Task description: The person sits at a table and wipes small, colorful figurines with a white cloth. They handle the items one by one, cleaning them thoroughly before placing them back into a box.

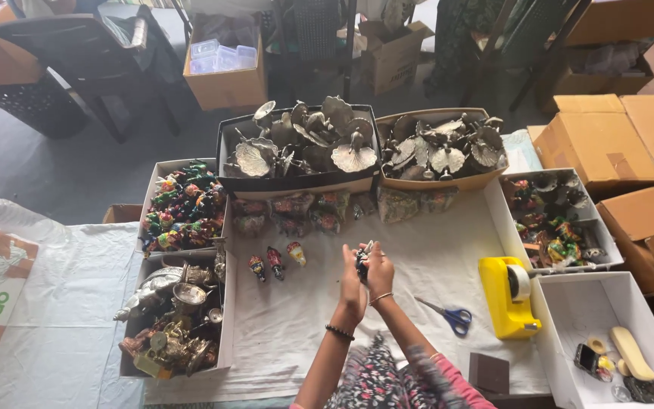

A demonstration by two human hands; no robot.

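Both my hands meet over the middle of the white cloth. My left hand and my right hand together grip a small dark metal figurine, raised above the table. Three small painted figurines stand in a row on the cloth just left of my hands. Blue-handled scissors lie to the right of my wrists.
A yellow tape dispenser sits at right. Two boxes of silver leaf-shaped metal pieces stand at the back. Boxes of colourful figurines and metalware line the left; white trays line the right. Cardboard cartons surround the table.
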